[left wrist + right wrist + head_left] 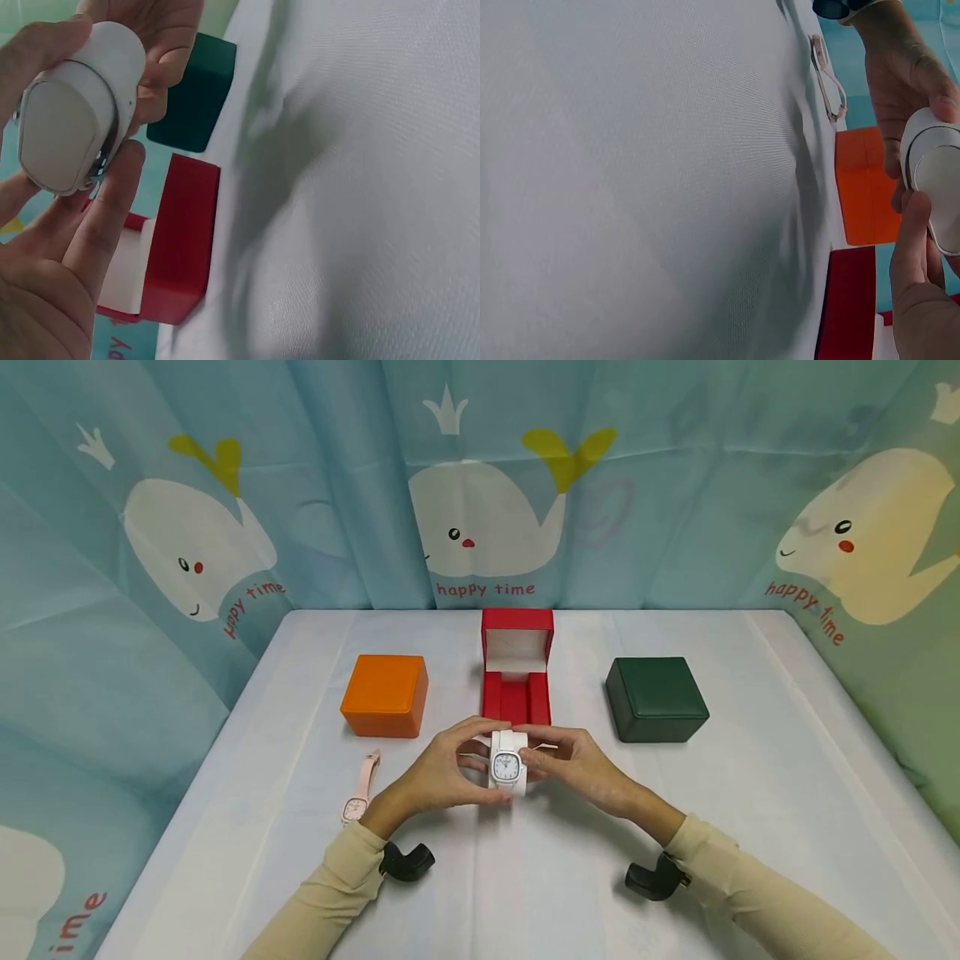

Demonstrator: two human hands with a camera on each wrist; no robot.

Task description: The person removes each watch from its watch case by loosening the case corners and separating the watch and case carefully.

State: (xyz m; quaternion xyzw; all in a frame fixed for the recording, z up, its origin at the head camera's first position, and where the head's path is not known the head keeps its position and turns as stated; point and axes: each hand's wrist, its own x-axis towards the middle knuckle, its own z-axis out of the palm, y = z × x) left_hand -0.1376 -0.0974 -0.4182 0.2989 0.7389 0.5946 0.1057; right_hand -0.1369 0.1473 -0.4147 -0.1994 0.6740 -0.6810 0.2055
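Observation:
In the head view, a white wristwatch [506, 767] with a square dial is held upright between both hands, above the table. Its strap goes round a white watch cushion [61, 135], whose flat end shows in the left wrist view. My left hand [441, 770] grips the cushion and watch from the left, thumb below and fingers above. From the other side, my right hand [583, 768] pinches the watch near its upper right edge. Just behind the hands stands a red watch box [517, 619], lid raised, with a pale lid lining and a red inside.
On the white table [750, 760], a closed orange box [385, 693] stands back left and a closed dark green box [657, 697] back right. A pink watch [362, 789] lies beside the left forearm. A blue curtain [337, 485] with whales hangs behind.

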